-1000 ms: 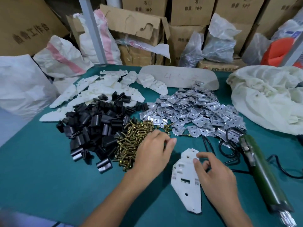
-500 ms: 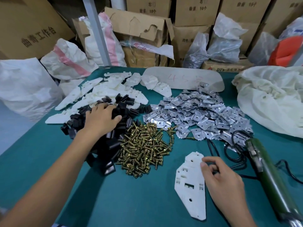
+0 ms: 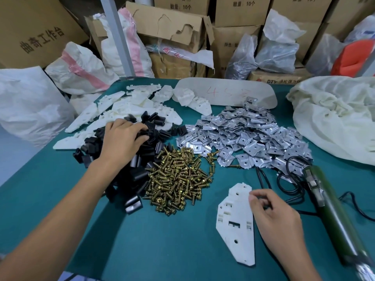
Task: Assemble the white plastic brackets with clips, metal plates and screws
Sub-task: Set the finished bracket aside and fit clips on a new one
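A white plastic bracket [image 3: 236, 226] lies flat on the green table near the front. My right hand [image 3: 278, 222] sits against its right edge, fingers curled, thumb on the bracket's upper rim. My left hand [image 3: 121, 140] reaches into the pile of black clips [image 3: 142, 171], its fingers curled down round a clip among them. Brass screws [image 3: 176, 181] form a heap between the clips and the bracket. Behind that heap spreads a mound of silver metal plates [image 3: 243, 136]. More white brackets [image 3: 129, 110] are stacked at the back left.
A green electric screwdriver [image 3: 332, 211] with a black cord lies at the right, beside my right hand. A cream cloth sack [image 3: 334, 116] fills the far right. A white board [image 3: 227, 90] lies at the back. Cardboard boxes and bags stand behind the table.
My left hand moved from the screw heap back and left to the black clips and has now closed its fingers into them. My right hand has stayed at the bracket's edge.
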### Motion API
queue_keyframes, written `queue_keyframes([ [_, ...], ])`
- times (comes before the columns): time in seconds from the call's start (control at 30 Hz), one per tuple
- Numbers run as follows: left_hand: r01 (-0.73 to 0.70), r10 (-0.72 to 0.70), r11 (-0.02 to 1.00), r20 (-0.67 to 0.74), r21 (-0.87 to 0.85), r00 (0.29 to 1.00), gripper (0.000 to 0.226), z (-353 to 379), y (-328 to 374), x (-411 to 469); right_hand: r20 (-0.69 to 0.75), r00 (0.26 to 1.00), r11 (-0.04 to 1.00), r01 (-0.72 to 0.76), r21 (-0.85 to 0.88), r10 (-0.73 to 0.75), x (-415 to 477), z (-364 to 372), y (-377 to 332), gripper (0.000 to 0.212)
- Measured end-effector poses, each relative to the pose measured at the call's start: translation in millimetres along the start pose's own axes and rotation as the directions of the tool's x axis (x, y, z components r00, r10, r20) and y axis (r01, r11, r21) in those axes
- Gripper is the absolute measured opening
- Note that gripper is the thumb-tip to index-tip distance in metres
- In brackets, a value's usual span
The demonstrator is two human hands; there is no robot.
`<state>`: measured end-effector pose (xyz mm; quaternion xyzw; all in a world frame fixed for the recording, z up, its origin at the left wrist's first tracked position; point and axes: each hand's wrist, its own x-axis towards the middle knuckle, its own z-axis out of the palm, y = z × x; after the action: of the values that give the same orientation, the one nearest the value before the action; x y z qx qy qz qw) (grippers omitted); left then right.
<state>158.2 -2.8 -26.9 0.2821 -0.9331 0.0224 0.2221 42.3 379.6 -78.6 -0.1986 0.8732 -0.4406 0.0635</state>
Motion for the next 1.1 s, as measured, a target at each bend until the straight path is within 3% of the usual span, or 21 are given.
queue_keyframes([
  [0.17,-0.012,0.006,0.998,-0.107,-0.058,0.994,0.032,1.8,-2.6,-1.8,-0.008,1.000,1.000,-0.012,0.009,0.012,0.5,0.0,1.3,0.009],
  [0.27,0.073,-0.096,0.986,-0.152,-0.153,0.984,0.034,-1.2,-4.5,-1.9,-0.009,1.000,1.000,-0.014,0.022,0.014,1.2,0.0,1.8,0.008],
  [0.4,0.180,-0.214,0.953,-0.121,-0.244,0.969,0.035,-10.7,-1.8,1.8,-0.005,1.000,0.999,0.016,0.045,-0.016,1.1,0.6,1.7,0.010],
  [0.5,0.186,-0.228,0.876,-0.043,-0.444,0.973,0.029,-31.1,28.2,-4.0,-0.030,0.999,0.988,0.038,0.147,-0.034,1.0,0.0,2.2,0.012],
  [0.6,0.150,-0.065,0.732,0.151,-0.665,0.986,0.010,-47.5,87.5,-34.1,-0.009,1.000,0.900,0.027,0.436,-0.025,-0.3,-0.2,-3.7,0.022],
  [0.67,0.096,0.098,0.686,0.222,-0.721,0.970,0.012,-45.5,128.4,-62.1,0.062,0.995,0.820,0.029,0.571,-0.078,-1.6,1.1,-8.5,0.036],
  [0.8,0.033,0.270,0.691,0.301,-0.722,0.915,0.022,-28.0,185.6,-95.9,0.102,0.984,0.824,0.065,0.563,-0.147,-2.6,-1.7,-12.2,0.041],
  [0.93,-0.005,0.301,0.708,0.296,-0.706,0.906,0.031,-22.1,194.5,-92.4,0.071,0.991,0.831,0.057,0.554,-0.115,-0.6,-4.1,-7.1,0.018],
  [1.0,-0.059,0.280,0.771,0.256,-0.634,0.925,0.041,-20.3,188.3,-86.7,0.042,0.998,0.852,0.014,0.524,-0.042,1.9,-2.8,-4.4,0.016],
  [1.1,-0.172,0.268,0.876,0.157,-0.450,0.951,0.033,-15.0,179.4,-76.8,-0.005,0.998,0.896,-0.049,0.441,0.057,6.2,-5.1,0.6,0.024],
])
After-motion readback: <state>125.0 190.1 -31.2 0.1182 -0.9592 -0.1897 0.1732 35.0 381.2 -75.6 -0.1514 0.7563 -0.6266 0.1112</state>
